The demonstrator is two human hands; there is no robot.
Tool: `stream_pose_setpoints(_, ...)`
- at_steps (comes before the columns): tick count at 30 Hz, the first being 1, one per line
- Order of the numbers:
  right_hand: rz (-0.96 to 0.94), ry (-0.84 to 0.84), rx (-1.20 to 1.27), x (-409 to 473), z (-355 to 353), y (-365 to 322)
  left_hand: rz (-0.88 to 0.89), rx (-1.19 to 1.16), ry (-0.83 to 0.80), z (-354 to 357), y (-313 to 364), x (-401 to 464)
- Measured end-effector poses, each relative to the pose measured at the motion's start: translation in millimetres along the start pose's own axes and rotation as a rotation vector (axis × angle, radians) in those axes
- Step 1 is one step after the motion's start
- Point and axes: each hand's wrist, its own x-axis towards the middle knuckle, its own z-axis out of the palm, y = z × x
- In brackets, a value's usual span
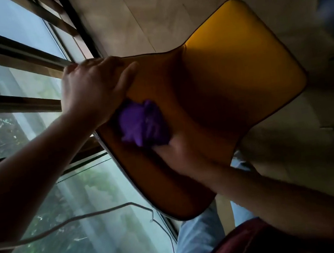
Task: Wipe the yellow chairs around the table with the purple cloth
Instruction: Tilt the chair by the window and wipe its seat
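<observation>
Two hands work on one yellow chair (230,78): left hand (91,90) holds its backrest edge, right hand (178,152) presses the bunched purple cloth (141,123) (soft, light, easy to squeeze) against the smooth backrest.

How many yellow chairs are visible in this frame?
1. The yellow padded chair with dark piping fills the centre, beside the window, with both hands on its backrest. The other chairs the task mentions may lie outside the view.
</observation>
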Motion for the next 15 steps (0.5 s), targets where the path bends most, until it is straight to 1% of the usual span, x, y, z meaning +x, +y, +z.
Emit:
stream_pose_setpoints(2, -0.117, -0.098, -0.118, -54.3, -12.6, 35.7, 0.021, 0.099, -0.043, 0.6, 2.9, 1.2)
stream_pose_setpoints(3, -0.104, -0.181, -0.225, -76.3, -24.8, 53.5, 0.026, 0.13, -0.069, 1.8, 5.2, 1.6)
stream_pose_setpoints(4, -0.053, -0.19, -0.273, -80.8, -39.4, 73.9, 0.047, 0.159, -0.088, 3.7, 6.1, 2.4)
stream_pose_setpoints(6, 0.073, -0.065, -0.37, -57.6, -66.1, 117.0, 0.041, 0.179, -0.099, 4.7, 6.1, 3.8)
stream_pose_setpoints(7, 0.175, -0.036, -0.431, -42.5, -77.7, 135.4, 0.037, 0.184, -0.098, 3.7, 6.2, 3.4)
stream_pose_setpoints(8, 0.3, -0.043, -0.496, -24.2, -87.7, 154.3, 0.036, 0.181, -0.087, 4.0, 5.2, 2.9)
stream_pose_setpoints(9, 0.381, -0.075, -0.551, -6.9, -94.7, 167.0, 0.036, 0.182, -0.079, 4.1, 4.3, 2.1)
stream_pose_setpoints(10, 0.418, -0.115, -0.566, 8.8, -100.3, 180.3, 0.039, 0.165, -0.058, 3.8, 4.7, 2.3)
stream_pose_setpoints(12, 0.527, -0.163, -0.462, 27.4, -98.0, 188.0, 0.038, 0.153, -0.029, 3.8, 4.1, 2.2)
stream_pose_setpoints(13, 0.531, -0.144, -0.393, 29.2, -91.7, 175.2, 0.046, 0.147, -0.025, 5.3, 3.2, 2.5)
stream_pose_setpoints(15, 0.414, -0.114, -0.216, 15.8, -73.2, 131.8, 0.051, 0.152, -0.024, 5.1, 2.7, 2.2)
